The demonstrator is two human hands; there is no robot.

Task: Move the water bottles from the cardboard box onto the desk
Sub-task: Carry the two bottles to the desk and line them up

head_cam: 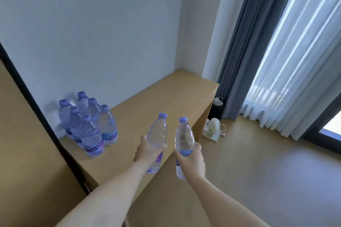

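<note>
I hold two clear water bottles with purple caps upright in the air, at the front edge of the wooden desk [166, 96]. My left hand [147, 151] grips the left bottle [159, 132] around its label. My right hand [191, 160] grips the right bottle [184, 138] the same way. Several more bottles [88, 121] stand in a tight cluster at the desk's back left corner, against the wall. The cardboard box is out of view.
A tall wooden panel with a dark edge [27, 134] borders the desk on the left. To the right of the desk, on the floor, lie a white kettle-like object [213, 125] and a black bin [216, 108]. Curtains [276, 61] hang beyond.
</note>
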